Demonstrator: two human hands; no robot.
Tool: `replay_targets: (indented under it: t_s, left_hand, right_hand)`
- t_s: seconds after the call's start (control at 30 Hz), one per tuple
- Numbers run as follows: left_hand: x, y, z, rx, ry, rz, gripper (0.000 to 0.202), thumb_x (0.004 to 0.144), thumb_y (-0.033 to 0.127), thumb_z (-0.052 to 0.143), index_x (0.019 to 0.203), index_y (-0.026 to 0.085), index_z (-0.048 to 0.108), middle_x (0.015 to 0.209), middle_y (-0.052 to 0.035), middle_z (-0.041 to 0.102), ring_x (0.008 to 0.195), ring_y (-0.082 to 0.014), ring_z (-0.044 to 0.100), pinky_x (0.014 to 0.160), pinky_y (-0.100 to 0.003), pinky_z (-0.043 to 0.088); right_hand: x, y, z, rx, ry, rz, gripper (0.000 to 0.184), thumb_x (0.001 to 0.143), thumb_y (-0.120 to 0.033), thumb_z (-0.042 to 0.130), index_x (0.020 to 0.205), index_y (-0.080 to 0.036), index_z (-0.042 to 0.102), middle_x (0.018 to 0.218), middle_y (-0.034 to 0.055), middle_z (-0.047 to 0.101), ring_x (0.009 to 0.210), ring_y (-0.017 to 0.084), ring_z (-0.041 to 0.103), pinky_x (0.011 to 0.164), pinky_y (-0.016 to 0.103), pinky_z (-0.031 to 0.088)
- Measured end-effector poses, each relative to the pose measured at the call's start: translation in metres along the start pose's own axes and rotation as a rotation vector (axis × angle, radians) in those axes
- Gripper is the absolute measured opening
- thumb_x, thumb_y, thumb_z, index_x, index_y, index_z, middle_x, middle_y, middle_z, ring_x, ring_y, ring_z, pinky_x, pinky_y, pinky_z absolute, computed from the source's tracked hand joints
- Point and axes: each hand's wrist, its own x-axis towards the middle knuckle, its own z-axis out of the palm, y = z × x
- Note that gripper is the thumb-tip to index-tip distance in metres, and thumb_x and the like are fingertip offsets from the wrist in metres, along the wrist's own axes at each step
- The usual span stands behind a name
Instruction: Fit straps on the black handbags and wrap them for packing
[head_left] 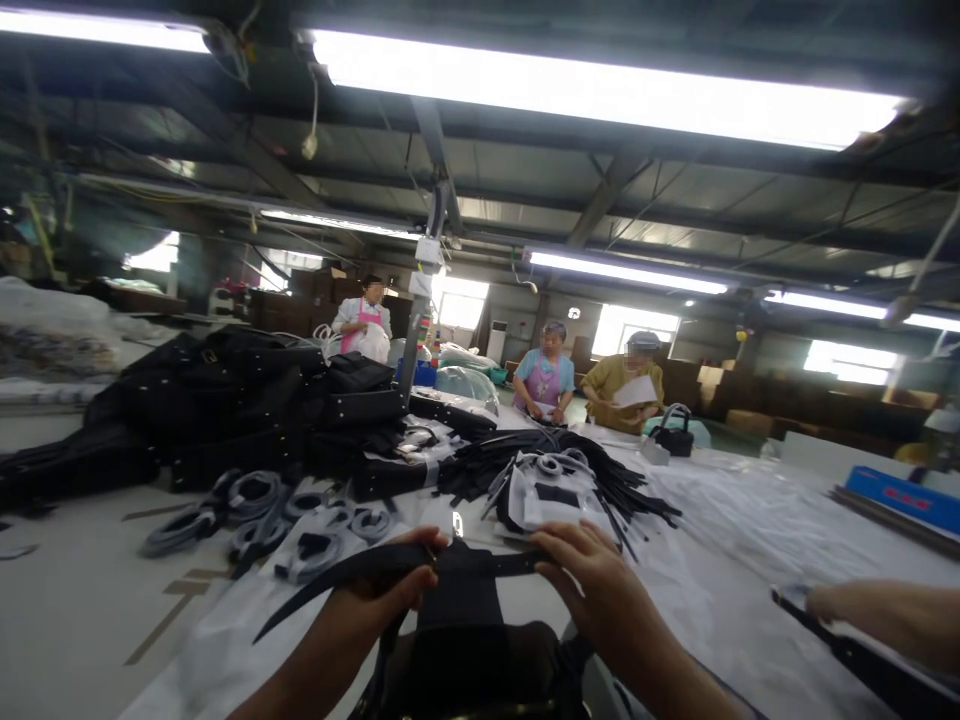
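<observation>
A black strap [356,567] runs sideways between the hands, the left hand's [390,592] fingers pinching it, the right hand's [589,565] fingers pinching its other side. Just below the fingers is a black bag [480,665]. Beyond them on the worktop [67,610], grey coils [255,492] lie leftward, black strips [600,458] rightward.

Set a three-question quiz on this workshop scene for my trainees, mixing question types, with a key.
1. Open question: What does the person's left hand hold?

2. True or false: The person's right hand holds a grey coil.

3. Multiple choice: What colour is the apron of the leftmost co-worker in the background?
A) green
B) pink
C) black

Key:
1. A black strap.
2. False; the right hand holds black strap material.
3. B.
</observation>
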Motion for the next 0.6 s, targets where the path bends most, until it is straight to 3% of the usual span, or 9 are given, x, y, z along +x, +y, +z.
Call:
replay_targets:
  t_s: [0.1,0.17,0.27,0.37,0.43,0.53,0.6]
  left_hand:
    - [0.000,-0.002,0.000,0.006,-0.010,0.018,0.045,0.075,0.044,0.082,0.116,0.027,0.076,0.112,-0.0050,0.075,0.079,-0.0205,0.063,0.080,-0.033,0.054]
    - [0.000,-0.004,0.002,-0.015,-0.008,0.033,0.046,0.075,0.043,0.082,0.118,0.028,0.075,0.104,-0.0038,0.077,0.078,-0.0209,0.064,0.081,-0.034,0.054]
    - [-0.002,-0.006,0.006,-0.028,0.045,0.061,0.046,0.070,0.045,0.085,0.112,0.027,0.077,0.084,-0.0020,0.076,0.081,-0.0257,0.067,0.082,-0.037,0.055]
    - [-0.004,-0.005,0.008,0.087,0.078,0.083,0.041,0.071,0.050,0.082,0.103,0.025,0.079,0.064,0.0004,0.069,0.071,-0.0261,0.066,0.073,-0.037,0.055]
    - [-0.003,-0.005,0.009,0.132,0.093,0.095,0.038,0.069,0.050,0.082,0.097,0.024,0.079,0.064,-0.0004,0.070,0.070,-0.0278,0.066,0.069,-0.038,0.055]
    - [0.003,-0.007,0.009,0.082,0.104,0.117,0.032,0.064,0.042,0.085,0.092,0.026,0.077,0.080,-0.0042,0.076,0.087,-0.0345,0.069,0.074,-0.042,0.057]
    - [0.009,-0.010,0.008,0.047,0.109,0.111,0.027,0.070,0.037,0.080,0.095,0.025,0.076,0.083,-0.0051,0.076,0.089,-0.0328,0.070,0.078,-0.045,0.058]
  right_hand:
    - [0.011,-0.040,0.001,0.086,0.118,-0.117,0.026,0.096,-0.019,0.056,0.118,-0.022,0.069,0.115,0.0104,0.072,0.106,0.024,0.066,0.094,0.039,0.054]
    - [0.019,-0.068,0.006,0.108,0.159,-0.200,0.023,0.096,-0.020,0.059,0.117,-0.022,0.069,0.107,0.0085,0.073,0.096,0.023,0.067,0.085,0.036,0.056]
    - [0.029,-0.096,0.017,0.103,0.162,-0.285,0.020,0.095,-0.025,0.063,0.114,-0.025,0.069,0.101,0.0042,0.074,0.091,0.023,0.067,0.086,0.039,0.054]
    - [0.039,-0.105,0.025,0.147,0.115,-0.286,0.026,0.096,-0.031,0.063,0.121,-0.027,0.066,0.124,0.0053,0.070,0.115,0.024,0.061,0.102,0.041,0.047]
    - [0.047,-0.106,0.027,0.138,0.060,-0.314,0.035,0.096,-0.038,0.063,0.130,-0.028,0.060,0.138,0.0054,0.063,0.130,0.025,0.052,0.114,0.045,0.037]
    - [0.060,-0.112,0.030,0.063,-0.077,-0.423,0.033,0.095,-0.038,0.064,0.124,-0.025,0.060,0.121,0.0044,0.072,0.121,0.024,0.060,0.119,0.048,0.028]
    - [0.066,-0.120,0.032,-0.043,-0.151,-0.471,0.015,0.092,-0.027,0.065,0.105,-0.019,0.065,0.100,0.0043,0.077,0.102,0.022,0.068,0.115,0.046,0.034]
